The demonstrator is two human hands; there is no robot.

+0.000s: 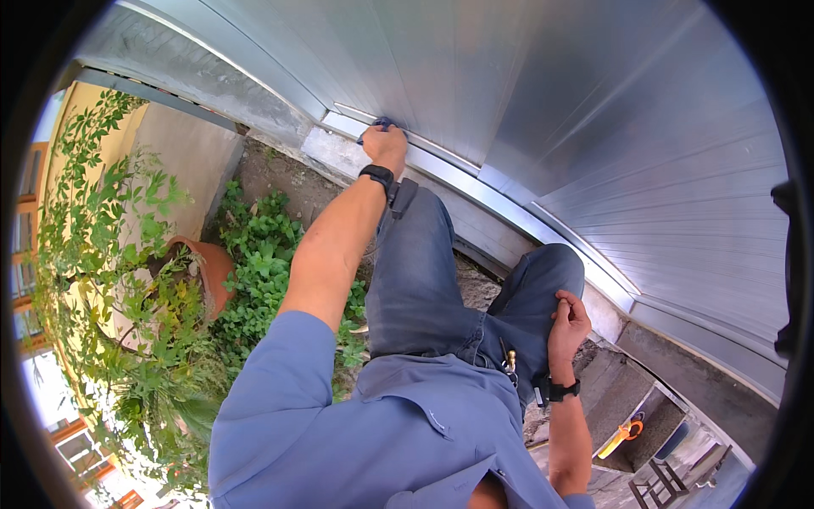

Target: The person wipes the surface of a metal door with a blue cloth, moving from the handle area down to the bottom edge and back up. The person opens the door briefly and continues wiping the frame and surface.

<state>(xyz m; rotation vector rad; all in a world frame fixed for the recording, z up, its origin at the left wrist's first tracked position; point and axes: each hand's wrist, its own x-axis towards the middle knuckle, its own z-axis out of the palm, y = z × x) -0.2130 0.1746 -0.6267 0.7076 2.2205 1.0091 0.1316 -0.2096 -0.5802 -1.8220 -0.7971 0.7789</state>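
With its fingers closed on a bunched dark blue cloth, my left hand presses at the bottom rail of a metal door, near the corner of its frame. Only parts of the cloth show around the fingers. My right hand rests on my thigh near the knee, its fingers curled and touching the jeans; nothing can be seen in it. Each wrist wears a black band. The ribbed metal panels of the door rise in front of my knees.
A concrete sill runs under the rail. Leafy green plants and a tilted terracotta pot are at the left. At the lower right, a yellow and orange object lies in a concrete recess, near a dark metal rack.
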